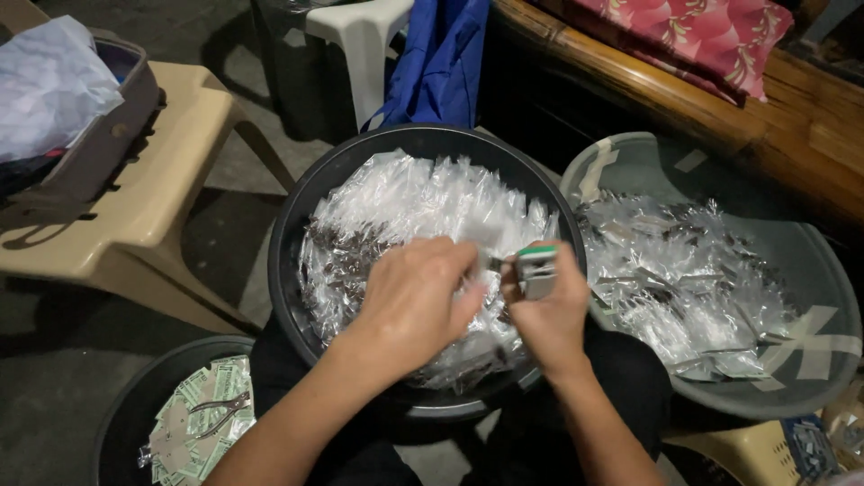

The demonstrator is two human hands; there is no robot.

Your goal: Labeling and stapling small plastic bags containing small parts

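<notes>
Head view only: left hand [416, 301] pinching a small clear plastic packet [481, 236], grip closed on its top edge, right over the black basin [297, 216] on the lap so nothing drops. Right hand [546, 310] wrapped around a green-and-silver stapler [536, 268], nosed up to that edge. Grey tub [810, 261] just beside, same packets piled inside. Pliers [221, 408] parked in a lower-left basin.

Left hand [416, 301] curled, palm down; right hand [540, 306] fisted, fingers clenched, beside it.
</notes>
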